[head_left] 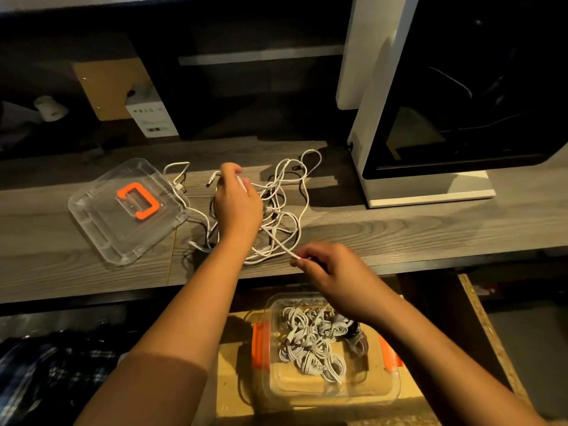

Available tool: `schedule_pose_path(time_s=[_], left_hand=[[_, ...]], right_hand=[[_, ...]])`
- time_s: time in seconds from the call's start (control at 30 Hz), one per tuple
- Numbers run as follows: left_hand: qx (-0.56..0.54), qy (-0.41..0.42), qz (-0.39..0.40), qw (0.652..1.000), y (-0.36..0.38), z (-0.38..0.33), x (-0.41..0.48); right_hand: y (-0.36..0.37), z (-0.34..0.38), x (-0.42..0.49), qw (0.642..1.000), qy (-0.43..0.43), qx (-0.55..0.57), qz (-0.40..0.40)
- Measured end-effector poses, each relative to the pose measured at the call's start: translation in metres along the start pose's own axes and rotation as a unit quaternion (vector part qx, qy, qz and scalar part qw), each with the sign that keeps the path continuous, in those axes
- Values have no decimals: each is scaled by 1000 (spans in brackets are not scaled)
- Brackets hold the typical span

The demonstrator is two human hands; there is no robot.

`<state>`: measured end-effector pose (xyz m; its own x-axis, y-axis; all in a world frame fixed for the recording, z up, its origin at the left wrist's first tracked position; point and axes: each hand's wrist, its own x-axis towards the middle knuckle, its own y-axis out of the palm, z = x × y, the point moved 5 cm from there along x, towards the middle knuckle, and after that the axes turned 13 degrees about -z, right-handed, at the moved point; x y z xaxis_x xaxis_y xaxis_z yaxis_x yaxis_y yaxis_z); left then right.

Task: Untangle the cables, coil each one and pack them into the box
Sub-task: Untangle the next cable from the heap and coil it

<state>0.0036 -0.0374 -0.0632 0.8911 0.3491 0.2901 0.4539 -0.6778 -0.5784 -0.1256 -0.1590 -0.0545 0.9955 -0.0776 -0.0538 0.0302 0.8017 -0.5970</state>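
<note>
Left hand (238, 207), right hand (332, 272) pinch cables (278, 210); carton (152, 118) print illegible.

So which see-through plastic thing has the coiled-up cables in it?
The box down below the table, with orange clips on its sides and white coils inside. The other one, up on the table, is only the flat lid with an orange handle.

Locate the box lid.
Head view, left side: the lid lies flat on the desk, just left of the cable tangle that the left hand grips.
</note>
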Motion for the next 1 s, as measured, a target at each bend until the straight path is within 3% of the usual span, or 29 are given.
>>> schedule_pose_path(time_s=[0.07, 0.13, 0.2, 0.27, 0.33, 0.4, 0.43, 0.47, 0.53, 0.6, 0.67, 0.8, 0.9, 1.0], left_hand=[[65, 79, 69, 992, 9, 0, -1], [59, 115, 247, 961, 25, 3, -16], [-15, 92, 404, 910, 31, 0, -38], [-116, 36, 451, 884, 29, -6, -53], [-172, -76, 479, 857, 24, -8, -68], [-248, -207, 534, 781, 20, -4, -82], [-282, -234, 555, 747, 19, -3, -86], [-292, -224, 571, 734, 17, -4, -87], [-219, -122, 579, 775, 16, -4, -87], [-152, -67, 564, 809, 18, -6, -90], [-126, -86, 553, 819, 20, -5, -94], [-125, -72, 562, 815, 20, -11, -98], [-147, -110, 590, 786, 16, -12, -101], [-213, -224, 625, 717, 7, -10, -104]], right_hand=[[-10, 7, 2, 998, -47, -46, -8], [-26, 9, 9, 997, -61, -35, -33], [-40, 4, 19, 996, -54, 3, -70], [-51, -4, 28, 993, -30, 61, -98], [-55, -13, 36, 989, -5, 103, -110], [-55, -22, 39, 985, 15, 131, -113], [-55, -26, 39, 983, 26, 140, -116], [-54, -29, 40, 981, 35, 151, -115], [-51, -36, 40, 989, 50, 112, -81], [-45, -39, 39, 996, 22, -85, -2], [-42, -33, 38, 959, -52, -276, 39], [-28, -7, 24, 964, -188, -185, 30], [-24, -11, 19, 972, -178, -143, 52], [-25, -21, 17, 987, -127, -55, 77]])
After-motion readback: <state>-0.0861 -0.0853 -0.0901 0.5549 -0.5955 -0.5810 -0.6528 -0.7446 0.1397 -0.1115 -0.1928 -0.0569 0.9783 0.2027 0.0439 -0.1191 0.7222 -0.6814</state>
